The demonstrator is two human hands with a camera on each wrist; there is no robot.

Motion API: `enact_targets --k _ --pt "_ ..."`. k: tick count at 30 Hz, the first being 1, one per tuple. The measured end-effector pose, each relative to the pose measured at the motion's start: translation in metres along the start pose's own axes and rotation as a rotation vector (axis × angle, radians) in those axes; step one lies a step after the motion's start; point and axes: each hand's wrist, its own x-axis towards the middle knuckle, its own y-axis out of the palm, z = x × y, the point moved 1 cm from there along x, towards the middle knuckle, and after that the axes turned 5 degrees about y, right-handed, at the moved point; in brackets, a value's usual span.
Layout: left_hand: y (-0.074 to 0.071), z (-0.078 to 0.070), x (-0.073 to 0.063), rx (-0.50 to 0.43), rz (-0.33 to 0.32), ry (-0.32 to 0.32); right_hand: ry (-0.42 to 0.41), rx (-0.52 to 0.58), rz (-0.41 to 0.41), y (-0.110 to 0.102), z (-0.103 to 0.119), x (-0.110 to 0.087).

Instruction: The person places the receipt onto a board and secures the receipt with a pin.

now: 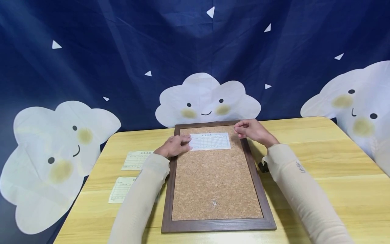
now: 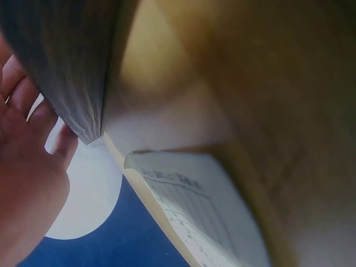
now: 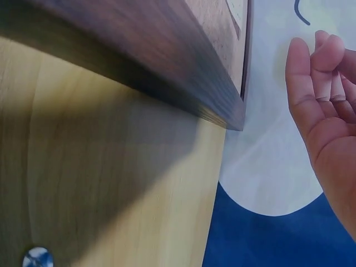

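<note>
A wooden table (image 1: 320, 162) carries a corkboard (image 1: 217, 183) — plus two paper slips (image 1: 135, 161).

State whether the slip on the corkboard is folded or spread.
Spread: in the head view, the slip lies flat on the corkboard, its printed grid showing.

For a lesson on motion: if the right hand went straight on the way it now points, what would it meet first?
Probably the white slip on the corkboard, though depth is unclear and the right hand may pass above it.
</note>
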Motion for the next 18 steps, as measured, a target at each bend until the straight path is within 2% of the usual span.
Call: enact_targets --k 18 --pt "0.0 0.0 0.001 0.004 -0.001 -0.01 0.019 0.049 -0.032 0.011 0.006 0.008"
